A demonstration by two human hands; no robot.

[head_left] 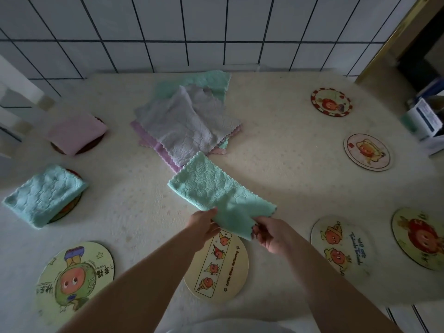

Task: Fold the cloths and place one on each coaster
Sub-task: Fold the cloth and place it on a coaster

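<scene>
A mint green cloth (211,191) lies stretched across the table's middle, and both hands pinch its near edge. My left hand (204,227) grips the left corner, my right hand (271,234) the right one, just above a yellow coaster (223,272). A pile of unfolded cloths (187,121) lies behind, grey on top. A folded pink cloth (77,134) and a folded blue cloth (45,193) each rest on a coaster at the left. Bare coasters lie at front left (74,280), right (341,246), far right (420,239), and back right (367,152) (331,101).
A white tiled wall (192,32) runs along the table's far edge. White boxes (425,118) stand at the right edge. The cream table top (276,145) is padded and soft-looking.
</scene>
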